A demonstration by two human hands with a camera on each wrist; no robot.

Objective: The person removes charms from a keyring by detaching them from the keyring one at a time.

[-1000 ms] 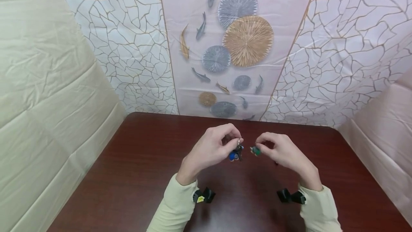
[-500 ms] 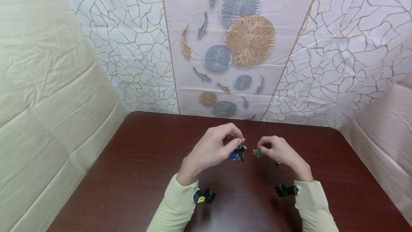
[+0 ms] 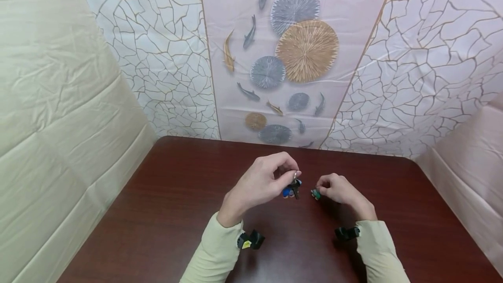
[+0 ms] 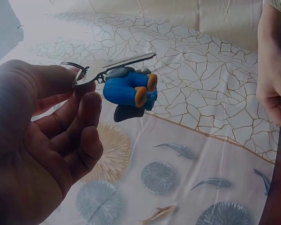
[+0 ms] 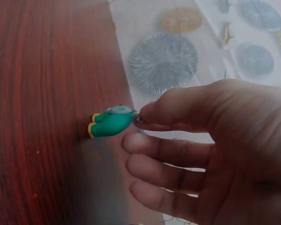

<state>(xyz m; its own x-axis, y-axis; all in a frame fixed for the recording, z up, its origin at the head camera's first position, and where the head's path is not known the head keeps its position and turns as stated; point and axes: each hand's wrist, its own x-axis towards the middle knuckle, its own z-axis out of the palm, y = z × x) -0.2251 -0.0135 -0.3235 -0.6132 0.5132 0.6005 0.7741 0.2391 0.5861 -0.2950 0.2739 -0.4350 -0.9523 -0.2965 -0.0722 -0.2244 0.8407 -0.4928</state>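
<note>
Two pinches on my feed: the left hand point(image 3: 259, 180) grips a thin wire ring point(image 4: 74, 63) bearing a flat metal key point(image 4: 124, 61) and a smooth, rounded blue figure point(image 4: 124, 90). And the right hand point(image 3: 342, 190) holds a glossy green figure point(image 5: 111, 125) over the polished table point(image 3: 177, 213), nearer its right edge than its left. The right wrist view gives me wood grain and yellow feet, details lost in the head view.
</note>
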